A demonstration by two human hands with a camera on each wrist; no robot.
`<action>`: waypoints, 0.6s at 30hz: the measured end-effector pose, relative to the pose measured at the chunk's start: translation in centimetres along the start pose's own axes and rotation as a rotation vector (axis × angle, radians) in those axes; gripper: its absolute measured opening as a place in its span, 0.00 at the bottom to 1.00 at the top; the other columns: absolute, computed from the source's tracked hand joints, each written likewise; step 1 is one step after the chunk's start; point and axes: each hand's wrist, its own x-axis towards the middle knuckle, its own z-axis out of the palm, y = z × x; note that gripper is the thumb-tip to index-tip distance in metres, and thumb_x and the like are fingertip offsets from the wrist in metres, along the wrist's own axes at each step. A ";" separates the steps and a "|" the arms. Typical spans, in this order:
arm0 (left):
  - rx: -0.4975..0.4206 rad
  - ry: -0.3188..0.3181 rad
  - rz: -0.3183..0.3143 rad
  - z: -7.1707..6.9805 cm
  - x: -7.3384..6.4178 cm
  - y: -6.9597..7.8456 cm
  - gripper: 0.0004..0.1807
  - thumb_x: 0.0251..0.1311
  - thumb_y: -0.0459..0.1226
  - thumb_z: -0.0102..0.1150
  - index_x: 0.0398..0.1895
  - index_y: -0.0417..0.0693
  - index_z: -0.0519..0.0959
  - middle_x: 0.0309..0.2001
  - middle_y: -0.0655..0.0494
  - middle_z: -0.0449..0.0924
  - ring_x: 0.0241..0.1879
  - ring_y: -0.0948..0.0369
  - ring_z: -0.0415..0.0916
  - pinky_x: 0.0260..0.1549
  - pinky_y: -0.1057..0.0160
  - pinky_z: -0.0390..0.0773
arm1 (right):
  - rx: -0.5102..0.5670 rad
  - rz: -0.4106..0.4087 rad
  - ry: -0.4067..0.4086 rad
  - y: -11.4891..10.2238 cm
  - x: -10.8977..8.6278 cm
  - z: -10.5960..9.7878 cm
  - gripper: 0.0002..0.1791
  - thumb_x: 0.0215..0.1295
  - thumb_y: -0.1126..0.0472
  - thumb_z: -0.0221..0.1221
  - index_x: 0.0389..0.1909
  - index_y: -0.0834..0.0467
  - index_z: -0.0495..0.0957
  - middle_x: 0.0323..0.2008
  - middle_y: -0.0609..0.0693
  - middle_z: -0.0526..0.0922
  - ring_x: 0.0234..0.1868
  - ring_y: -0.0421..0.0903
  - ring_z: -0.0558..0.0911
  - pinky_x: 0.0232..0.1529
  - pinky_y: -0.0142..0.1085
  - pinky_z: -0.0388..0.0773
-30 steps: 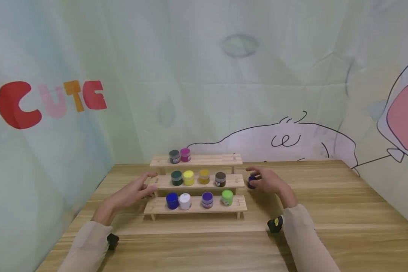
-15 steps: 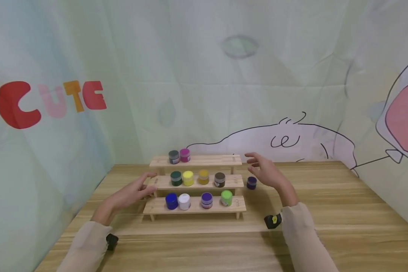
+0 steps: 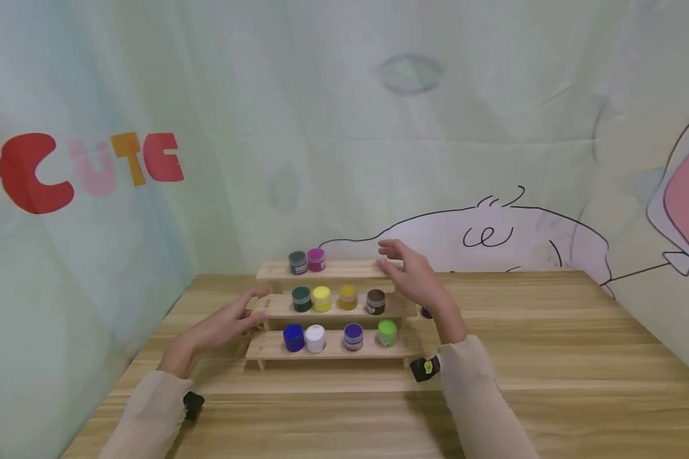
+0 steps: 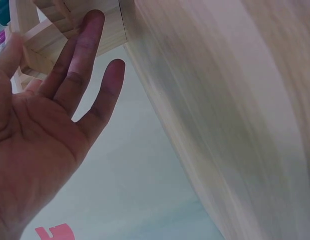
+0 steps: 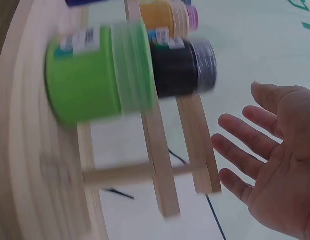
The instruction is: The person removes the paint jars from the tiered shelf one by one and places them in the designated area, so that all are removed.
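Note:
A three-tier wooden rack (image 3: 333,306) stands on the table with small lidded paint jars on its steps. My left hand (image 3: 224,325) is at the rack's left end, fingers loosely extended beside the wood; whether they touch it I cannot tell. My right hand (image 3: 416,280) hovers over the rack's right end near the top step, holding nothing. In the right wrist view its relaxed fingers (image 5: 245,137) lie apart from the rack. A light green jar (image 5: 89,72) and a dark brown jar (image 5: 182,67) stand nearer that wrist camera. A dark purple jar (image 3: 427,312) on the table is partly hidden by my right wrist.
The top step holds a grey jar (image 3: 298,262) and a magenta jar (image 3: 316,260). Dark green, yellow (image 3: 321,299) and ochre jars share the middle step with the brown one. Blue (image 3: 293,338), white (image 3: 315,338) and purple (image 3: 353,336) jars stand on the bottom step. A printed curtain hangs behind.
My right hand has let go of the dark purple jar on the table, risen, and moved left over the rack's right end. The left hand stays at the rack's left end.

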 end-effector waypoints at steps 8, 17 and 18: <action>0.010 -0.003 -0.014 0.0 -0.2 0.2 0.36 0.77 0.52 0.47 0.77 0.43 0.49 0.56 0.39 0.79 0.55 0.48 0.77 0.58 0.41 0.71 | 0.045 -0.024 -0.048 -1.4 1.7 3.1 0.25 0.77 0.55 0.54 0.70 0.55 0.66 0.65 0.57 0.74 0.66 0.55 0.73 0.64 0.49 0.71; 0.006 -0.014 -0.013 -0.2 0.1 0.2 0.37 0.77 0.51 0.46 0.77 0.43 0.48 0.55 0.41 0.79 0.54 0.50 0.78 0.57 0.42 0.72 | 0.049 -0.036 -0.087 -1.8 2.6 4.9 0.27 0.77 0.54 0.55 0.73 0.52 0.63 0.68 0.55 0.71 0.63 0.53 0.76 0.60 0.46 0.75; 0.003 -0.016 -0.009 -0.2 0.1 0.2 0.37 0.77 0.51 0.46 0.77 0.43 0.48 0.55 0.41 0.79 0.53 0.50 0.78 0.57 0.42 0.72 | 0.043 -0.039 -0.082 -1.8 2.7 5.1 0.28 0.77 0.54 0.55 0.73 0.52 0.63 0.68 0.55 0.71 0.63 0.52 0.76 0.59 0.46 0.75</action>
